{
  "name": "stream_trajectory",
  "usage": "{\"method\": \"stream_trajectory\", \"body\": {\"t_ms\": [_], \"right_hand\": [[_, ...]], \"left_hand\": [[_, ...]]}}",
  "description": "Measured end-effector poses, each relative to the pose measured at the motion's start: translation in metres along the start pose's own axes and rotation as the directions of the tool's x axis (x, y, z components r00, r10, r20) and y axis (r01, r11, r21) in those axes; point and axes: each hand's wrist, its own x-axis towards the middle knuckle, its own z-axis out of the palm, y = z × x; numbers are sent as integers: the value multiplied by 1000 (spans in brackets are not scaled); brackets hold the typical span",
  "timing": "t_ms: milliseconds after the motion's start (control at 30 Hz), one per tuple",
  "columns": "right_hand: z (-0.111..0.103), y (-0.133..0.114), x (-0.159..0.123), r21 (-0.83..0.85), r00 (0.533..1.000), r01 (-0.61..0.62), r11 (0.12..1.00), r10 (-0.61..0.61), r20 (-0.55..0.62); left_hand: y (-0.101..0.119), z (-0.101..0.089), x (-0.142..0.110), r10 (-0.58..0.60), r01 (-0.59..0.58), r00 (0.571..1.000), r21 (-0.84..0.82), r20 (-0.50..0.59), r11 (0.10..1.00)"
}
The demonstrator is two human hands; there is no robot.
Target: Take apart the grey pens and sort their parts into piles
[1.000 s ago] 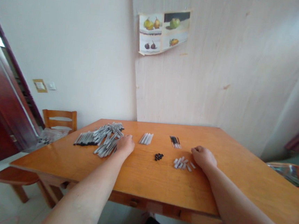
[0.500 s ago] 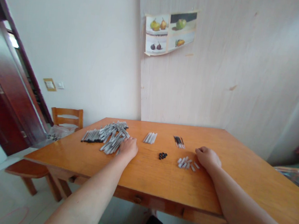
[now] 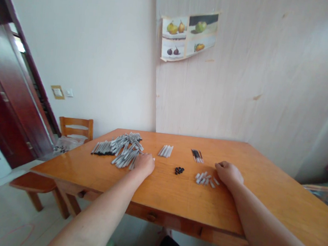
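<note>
My left hand point(image 3: 145, 165) is closed at the right edge of a heap of grey-white pens point(image 3: 126, 147) with some black ends. A pale end sticks out past its knuckles, so it seems to grip one pen from the heap. My right hand point(image 3: 229, 173) rests on the table as a loose fist, and nothing shows in its fingers. Beside it lie short clear caps point(image 3: 204, 178). Small black plugs point(image 3: 179, 170) form a cluster between the hands. Farther back are a row of white pen barrels point(image 3: 165, 151) and a row of dark refills point(image 3: 197, 156).
The wooden table point(image 3: 158, 193) meets the wall at its far edge. A wooden chair point(image 3: 76, 127) stands at the left with a clear plastic bag point(image 3: 67, 144) on it. Fruit pictures point(image 3: 189, 35) hang on the wall.
My left hand has shifted slightly right, away from the heap, and a pale end now shows beyond its knuckles. My right hand stays put. The view has turned a little left.
</note>
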Motion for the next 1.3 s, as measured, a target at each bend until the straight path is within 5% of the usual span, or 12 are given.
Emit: {"method": "stream_trajectory", "body": {"t_ms": [400, 533, 733, 967, 1300], "right_hand": [[-2, -1, -1, -17, 1000, -3, 1000, 3, 17], [-3, -2, -3, -19, 1000, -5, 1000, 5, 12], [-3, -3, -4, 2, 1000, -8, 1000, 8, -8], [-5, -4, -5, -18, 1000, -12, 1000, 12, 8], [-5, 0, -6, 49, 999, 10, 999, -8, -38]], "left_hand": [[23, -13, -36, 123, -122, 992, -97, 8, 988], [17, -19, -29, -6, 0, 999, -131, -43, 991], [5, -26, -11, -284, 300, 951, -155, 119, 941], [2, -24, 5, -334, 367, 917, -129, 218, 921], [-14, -17, 5, -312, 354, 932, -287, 185, 890]]}}
